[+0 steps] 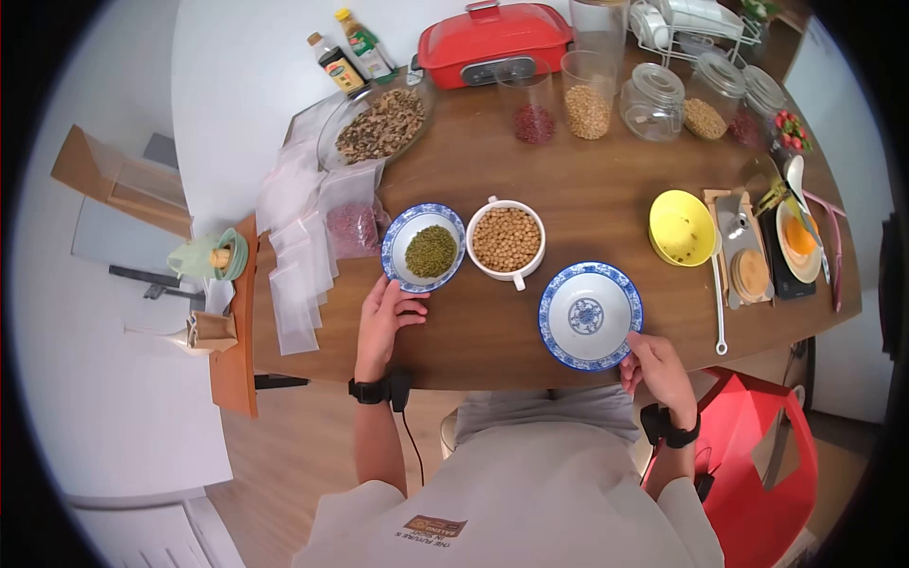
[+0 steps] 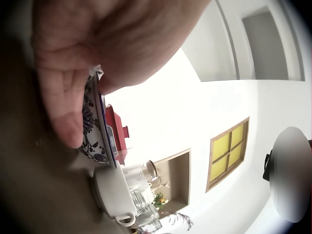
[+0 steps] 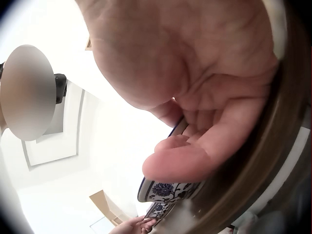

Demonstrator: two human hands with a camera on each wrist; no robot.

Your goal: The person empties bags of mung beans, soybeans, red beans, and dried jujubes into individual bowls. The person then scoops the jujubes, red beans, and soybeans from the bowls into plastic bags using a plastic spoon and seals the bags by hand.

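A blue-and-white bowl of green mung beans [image 1: 431, 251] sits on the table at the left; my left hand [image 1: 383, 320] holds its near rim, thumb over the edge and fingers along the outer side in the left wrist view. My right hand [image 1: 658, 369] pinches the right rim of a second blue-and-white bowl [image 1: 587, 317], whose bare inside shows a floral medallion. The right wrist view shows fingers curled against this bowl's patterned side [image 3: 163, 190]. Between the two bowls stands a white two-handled bowl of chickpeas [image 1: 507, 239].
Plastic bags [image 1: 298, 284] and a glass dish of dried pieces [image 1: 379, 128] lie left. Behind are a red cooker [image 1: 492, 47], a beaker of chickpeas [image 1: 587, 99] and glass jars [image 1: 653, 99]. A yellow bowl [image 1: 682, 227], white ladle [image 1: 719, 312] and kitchen scale [image 1: 793, 275] are right.
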